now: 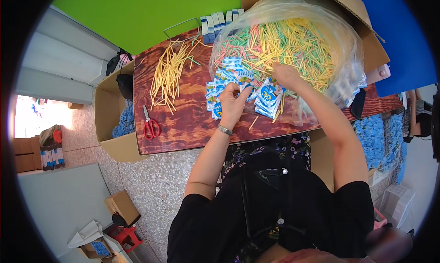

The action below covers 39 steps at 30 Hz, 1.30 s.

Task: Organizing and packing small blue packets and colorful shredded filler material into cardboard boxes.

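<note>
Thin yellow, green and pink sticks (293, 45), like straws, heap up in a large clear plastic bag (350, 57) at the far right of the table. My right hand (285, 76) is at the near edge of this heap, its fingers closed on thin yellow sticks; the fingertips are partly hidden. To its left, my left hand (233, 106) pinches a small blue-and-white packet (246, 78) between thumb and fingers. More such packets (215, 90) lie overlapped beside and beyond it. Between my hands, other blue-and-white packets (268, 95) lie against the bag's front, with a few loose sticks below.
A pile of yellow sticks (169, 75) lies on the dark red wooden table (192, 125), left of the packets. Red-handled scissors (151, 125) rest near the left edge. Small blue-and-white boxes (213, 24) stand at the back. A cardboard box (121, 146) adjoins the table's left side.
</note>
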Motion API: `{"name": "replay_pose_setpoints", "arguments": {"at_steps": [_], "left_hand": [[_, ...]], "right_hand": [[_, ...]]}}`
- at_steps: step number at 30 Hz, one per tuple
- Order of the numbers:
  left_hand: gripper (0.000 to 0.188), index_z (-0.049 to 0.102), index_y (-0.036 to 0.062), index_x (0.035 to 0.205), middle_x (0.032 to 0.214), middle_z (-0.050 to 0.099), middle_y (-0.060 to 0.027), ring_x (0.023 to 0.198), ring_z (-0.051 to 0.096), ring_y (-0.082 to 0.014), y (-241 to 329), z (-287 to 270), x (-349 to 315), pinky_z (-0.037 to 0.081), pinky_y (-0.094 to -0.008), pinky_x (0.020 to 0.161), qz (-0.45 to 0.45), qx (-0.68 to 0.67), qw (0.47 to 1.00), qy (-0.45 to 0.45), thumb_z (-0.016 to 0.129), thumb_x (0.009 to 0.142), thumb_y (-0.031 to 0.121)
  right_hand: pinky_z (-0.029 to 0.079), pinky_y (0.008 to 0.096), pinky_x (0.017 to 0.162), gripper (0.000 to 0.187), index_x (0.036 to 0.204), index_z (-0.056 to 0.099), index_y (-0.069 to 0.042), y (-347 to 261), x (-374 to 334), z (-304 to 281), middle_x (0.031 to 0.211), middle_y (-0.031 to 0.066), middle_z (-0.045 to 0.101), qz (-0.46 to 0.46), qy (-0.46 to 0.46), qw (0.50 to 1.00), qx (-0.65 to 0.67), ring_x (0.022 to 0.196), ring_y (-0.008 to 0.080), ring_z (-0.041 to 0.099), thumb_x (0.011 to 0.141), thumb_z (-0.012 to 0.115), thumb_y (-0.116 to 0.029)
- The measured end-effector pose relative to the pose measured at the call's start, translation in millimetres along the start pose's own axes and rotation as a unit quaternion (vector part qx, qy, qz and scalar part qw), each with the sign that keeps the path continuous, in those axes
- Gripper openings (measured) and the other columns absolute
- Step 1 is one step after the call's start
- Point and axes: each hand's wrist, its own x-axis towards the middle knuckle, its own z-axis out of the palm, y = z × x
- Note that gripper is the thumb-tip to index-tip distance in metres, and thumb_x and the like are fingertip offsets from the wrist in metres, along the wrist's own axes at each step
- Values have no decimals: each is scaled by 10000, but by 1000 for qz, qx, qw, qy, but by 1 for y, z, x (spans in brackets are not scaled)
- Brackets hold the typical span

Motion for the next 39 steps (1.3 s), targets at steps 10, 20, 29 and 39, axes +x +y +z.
{"name": "replay_pose_setpoints", "arguments": {"at_steps": [10,20,29,39], "left_hand": [[305,480,65,705,650,444,64,589,358,-17,0,-6,1,297,-208,488,15,16,1000,22,762,813,113],[320,519,30,725,618,493,-30,570,426,-104,-15,25,-14,384,-299,516,-70,104,962,-242,750,807,236],[209,549,20,831,718,565,-6,625,508,-65,-42,20,-20,439,-233,529,-77,-4,977,-197,694,869,166],[141,541,23,861,764,608,-22,608,567,-57,-8,4,-24,528,-199,518,-107,-96,982,-120,678,874,59]], "right_hand": [[529,464,696,157,937,544,-28,-25,22,3,848,215,661,-118,45,989,-81,853,371,662,820,566,-130],[522,471,737,215,1056,536,-59,-1,7,11,859,166,669,-145,159,976,-24,840,367,659,893,532,-200],[483,491,667,183,961,544,-31,-5,-31,-70,833,190,638,-175,1,979,-108,820,380,643,869,560,-188],[452,340,574,109,833,643,-92,-35,-33,44,779,60,593,-113,13,905,-411,741,196,590,783,587,-171]]}}
